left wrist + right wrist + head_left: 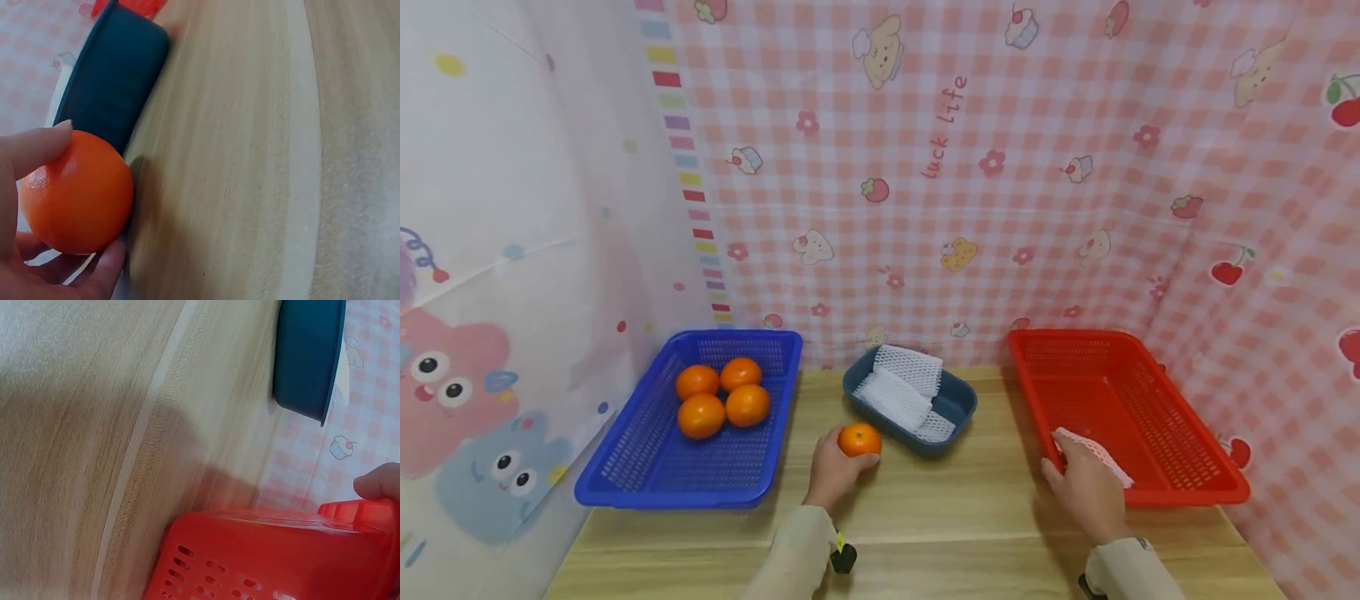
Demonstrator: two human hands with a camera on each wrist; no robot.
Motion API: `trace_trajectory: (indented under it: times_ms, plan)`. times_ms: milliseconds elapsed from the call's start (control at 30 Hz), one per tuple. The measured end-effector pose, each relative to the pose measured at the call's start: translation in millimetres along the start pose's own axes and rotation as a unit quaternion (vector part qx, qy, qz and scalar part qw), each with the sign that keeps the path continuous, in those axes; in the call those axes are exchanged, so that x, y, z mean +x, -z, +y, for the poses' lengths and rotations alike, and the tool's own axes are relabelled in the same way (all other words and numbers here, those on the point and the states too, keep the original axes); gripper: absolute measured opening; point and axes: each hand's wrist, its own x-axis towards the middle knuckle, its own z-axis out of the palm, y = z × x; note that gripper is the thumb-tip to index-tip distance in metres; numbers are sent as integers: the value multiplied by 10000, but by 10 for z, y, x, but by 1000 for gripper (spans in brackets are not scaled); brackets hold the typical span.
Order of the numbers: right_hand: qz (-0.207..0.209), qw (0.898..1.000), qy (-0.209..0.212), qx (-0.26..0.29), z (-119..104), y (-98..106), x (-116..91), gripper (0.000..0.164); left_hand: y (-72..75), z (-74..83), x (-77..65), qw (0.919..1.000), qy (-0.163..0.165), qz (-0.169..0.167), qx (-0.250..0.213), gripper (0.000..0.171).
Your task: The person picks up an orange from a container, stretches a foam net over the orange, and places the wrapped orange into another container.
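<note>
Left hand (835, 473), gripping orange (860, 438); right hand (1090, 490), at red basket (1097, 392)

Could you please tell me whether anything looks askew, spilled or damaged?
The teal tray sits askew, whereas the blue basket and red basket stand fairly straight, and white nets poke over the tray's far rim. I see nothing spilled or damaged.

Pale beige sleeves (799, 546), black wrist gear (844, 559)
</note>
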Motion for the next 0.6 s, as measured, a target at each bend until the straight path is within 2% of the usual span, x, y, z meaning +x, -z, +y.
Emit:
trace_trajectory:
  times_ms: [233, 367, 500, 600]
  plan:
    - [-125, 9999, -55, -5, -33, 2, -2, 53, 21, -34, 41, 9999, 168, -4, -12, 84]
    - [-56, 10000, -7, 13, -39, -1, -11, 52, 48, -39, 54, 9996, 250, -50, 95, 87]
    - [6, 10000, 25, 10, -37, 1, -17, 51, 124, 19, 48, 9994, 125, -32, 327, 87]
    - [-3, 10000, -23, -13, -22, 18, -8, 51, 228, 129, 54, 9989, -174, 142, 411, 81]
